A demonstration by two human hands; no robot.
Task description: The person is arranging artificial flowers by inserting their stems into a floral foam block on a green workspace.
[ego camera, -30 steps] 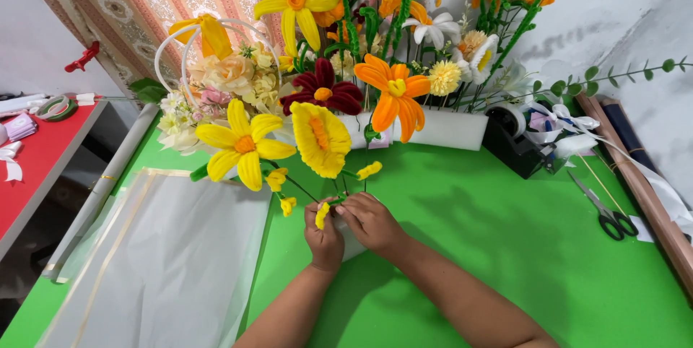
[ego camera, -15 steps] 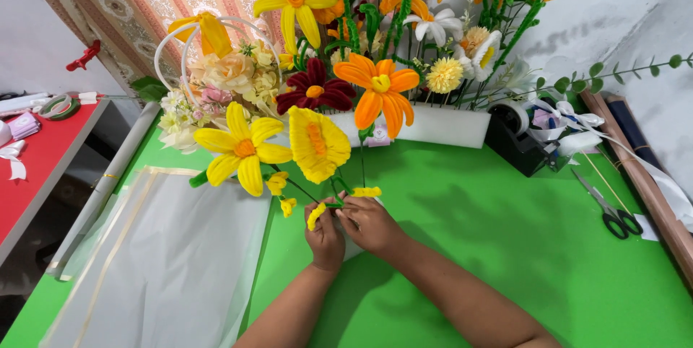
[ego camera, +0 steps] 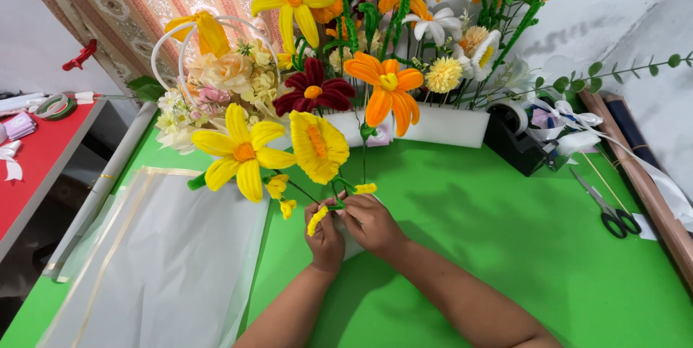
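left hand [ego camera: 324, 238]: fingers pinched on small yellow pipe-cleaner bud [ego camera: 315, 220] | right hand [ego camera: 371, 221]: fingertips pinching the green stems [ego camera: 339, 190] just below two yellow pipe-cleaner flowers [ego camera: 317, 146] | hands touching, above green table [ego camera: 505, 247], beside translucent wrapping sheet [ego camera: 159, 261]

- Yellow flowers [ego camera: 278, 153]: two large pipe-cleaner blooms with orange centres on thin green stems, standing upright just above both grips, one facing up-left, one tilted sideways.
- Small yellow buds [ego camera: 277, 186]: several short fuzzy ones branch off the stems; one lies against the left grip, another just above the right.
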